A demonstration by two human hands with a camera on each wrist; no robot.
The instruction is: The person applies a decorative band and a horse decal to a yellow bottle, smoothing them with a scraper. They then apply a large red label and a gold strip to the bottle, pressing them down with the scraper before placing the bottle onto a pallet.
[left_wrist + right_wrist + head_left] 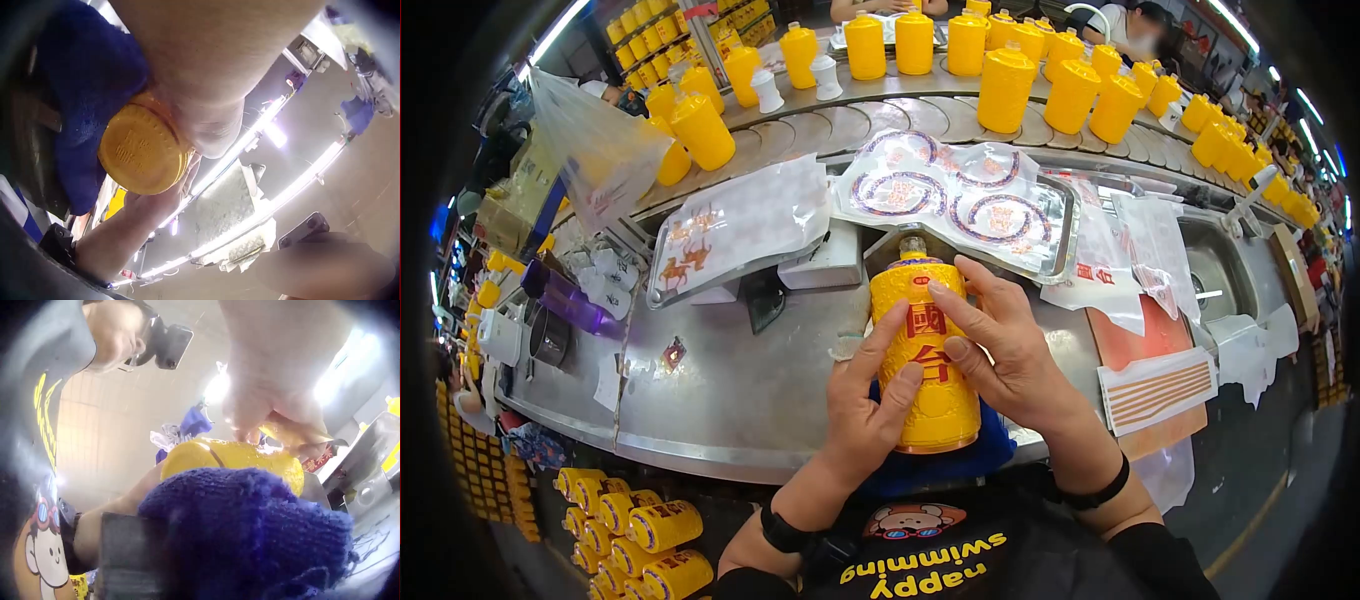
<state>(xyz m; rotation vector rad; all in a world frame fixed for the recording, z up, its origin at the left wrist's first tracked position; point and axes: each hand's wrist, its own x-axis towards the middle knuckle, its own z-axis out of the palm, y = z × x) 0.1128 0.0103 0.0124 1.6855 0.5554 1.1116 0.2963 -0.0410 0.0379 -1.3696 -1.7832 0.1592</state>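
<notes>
A yellow bottle (925,400) with red characters lies tilted on a blue cloth (990,455) at the table's near edge, its neck pointing away. The left hand (865,405) lies along its left side, fingertips and thumb touching the front. From the right, the right hand (1015,350) rests its fingertips on the upper front, near a small red oval mark. In the left wrist view the bottle's round base (144,150) shows beside the blue cloth (87,94). The right wrist view has the bottle (231,456) behind the cloth (250,531), with the right hand (281,381) above.
Behind the bottle, a metal tray (1060,240) bears sheets with ring-shaped decals; another decal sheet (745,220) lies left of it. A conveyor (830,125) with yellow bottles curves across the back. At right are a striped strip sheet (1160,388) and a sink (1215,265). Stacked bottles (665,525) stand lower left.
</notes>
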